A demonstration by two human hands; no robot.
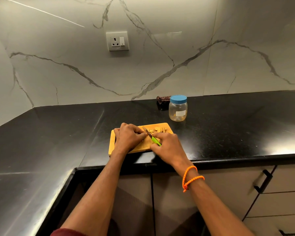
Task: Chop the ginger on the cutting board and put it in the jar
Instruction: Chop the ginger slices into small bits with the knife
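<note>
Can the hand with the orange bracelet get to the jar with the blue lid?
Probably yes. The jar stands on bare counter just beyond the cutting board, with nothing between. But the right hand grips the knife, so it would need to put that down first.

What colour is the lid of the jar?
Blue. The lid sits on the clear jar, seen in the head view.

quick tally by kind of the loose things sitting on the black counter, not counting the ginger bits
wooden cutting board: 1
green-handled knife: 1
blue-lidded clear jar: 1
dark crumpled cloth: 1
Total: 4
</note>
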